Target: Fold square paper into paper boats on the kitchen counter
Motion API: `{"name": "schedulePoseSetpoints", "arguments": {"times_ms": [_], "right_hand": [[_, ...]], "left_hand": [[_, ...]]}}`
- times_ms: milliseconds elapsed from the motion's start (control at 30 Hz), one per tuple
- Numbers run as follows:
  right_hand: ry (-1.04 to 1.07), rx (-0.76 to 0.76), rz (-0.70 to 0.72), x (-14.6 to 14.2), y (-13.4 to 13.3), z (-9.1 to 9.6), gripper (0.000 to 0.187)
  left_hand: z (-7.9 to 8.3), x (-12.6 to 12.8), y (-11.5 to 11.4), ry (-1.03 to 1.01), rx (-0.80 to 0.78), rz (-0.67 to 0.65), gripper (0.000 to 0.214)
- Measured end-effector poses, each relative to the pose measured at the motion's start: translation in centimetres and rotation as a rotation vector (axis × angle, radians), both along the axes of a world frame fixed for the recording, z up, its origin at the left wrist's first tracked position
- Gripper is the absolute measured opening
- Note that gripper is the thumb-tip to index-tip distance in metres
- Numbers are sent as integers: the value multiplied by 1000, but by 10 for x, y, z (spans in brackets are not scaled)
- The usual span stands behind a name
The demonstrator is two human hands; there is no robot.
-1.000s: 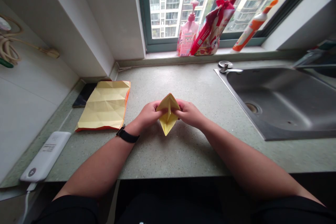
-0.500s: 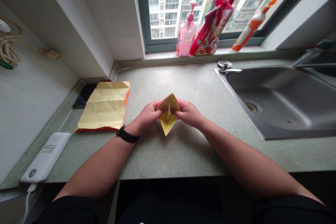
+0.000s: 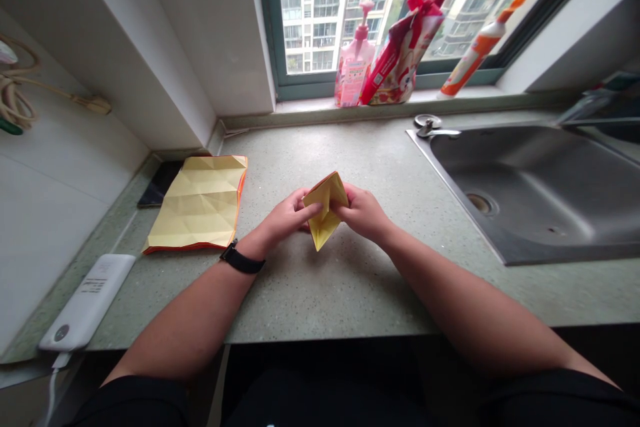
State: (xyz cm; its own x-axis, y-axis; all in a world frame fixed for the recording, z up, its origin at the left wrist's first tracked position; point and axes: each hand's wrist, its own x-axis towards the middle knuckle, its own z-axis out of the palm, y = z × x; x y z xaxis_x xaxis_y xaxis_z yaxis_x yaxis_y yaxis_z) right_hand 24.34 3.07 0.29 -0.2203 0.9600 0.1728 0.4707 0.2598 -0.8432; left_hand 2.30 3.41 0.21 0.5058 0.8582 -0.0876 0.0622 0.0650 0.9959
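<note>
Between my hands, above the counter (image 3: 325, 300), is a small piece of folded yellow paper (image 3: 325, 230), diamond-shaped with a crease ridge down its middle and a reddish edge. My left hand (image 3: 290, 215) pinches its left side, thumb on the front face and fingers behind. On the right side my right hand (image 3: 364, 212) grips it the same way, its fingers mostly hidden by the paper. A larger creased yellow sheet (image 3: 200, 200) with red-orange edges lies to the left, partly over a dark flat object (image 3: 160, 183).
A white power bank (image 3: 87, 300) with a cable sits at the left front edge. To the right is a steel sink (image 3: 540, 193). A pink pump bottle (image 3: 354, 67), a red bag (image 3: 405, 57) and an orange-white bottle (image 3: 475, 57) stand on the windowsill.
The folded paper has tilted, its top point swinging right and slightly up. My left thumb has shifted on its face, and both hands have moved a little.
</note>
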Motion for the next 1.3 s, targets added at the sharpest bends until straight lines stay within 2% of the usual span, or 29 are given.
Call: {"name": "schedulePoseSetpoints", "arguments": {"times_ms": [100,167,367,600,667,800,933,1000,1167,1300], "right_hand": [[-6,32,-75,4,4,0,14],[-19,49,-112,6,6,-1,14],[18,19,-170,4,6,-4,17],[-13,-9,-258,1,5,-7,24],[-29,7,-235,1,5,-7,27],[10,-1,-102,2,5,-7,45],[60,68,-132,6,6,-6,72],[68,121,-148,9,7,-5,68],[18,172,-140,16,11,-4,35],[9,194,-109,18,14,-4,28]], "left_hand": [[0,-1,-3,-36,-138,-96,79],[0,0,-4,-45,-174,-125,83],[4,3,-4,101,-171,-20,58],[14,7,-10,262,-102,-3,38],[13,8,-10,277,-97,17,31],[13,8,-8,328,-104,85,31],[15,3,-5,420,-82,163,35],[16,0,-3,465,-60,201,33],[13,-4,1,503,-40,239,27],[10,-7,5,516,-3,250,20]]}}
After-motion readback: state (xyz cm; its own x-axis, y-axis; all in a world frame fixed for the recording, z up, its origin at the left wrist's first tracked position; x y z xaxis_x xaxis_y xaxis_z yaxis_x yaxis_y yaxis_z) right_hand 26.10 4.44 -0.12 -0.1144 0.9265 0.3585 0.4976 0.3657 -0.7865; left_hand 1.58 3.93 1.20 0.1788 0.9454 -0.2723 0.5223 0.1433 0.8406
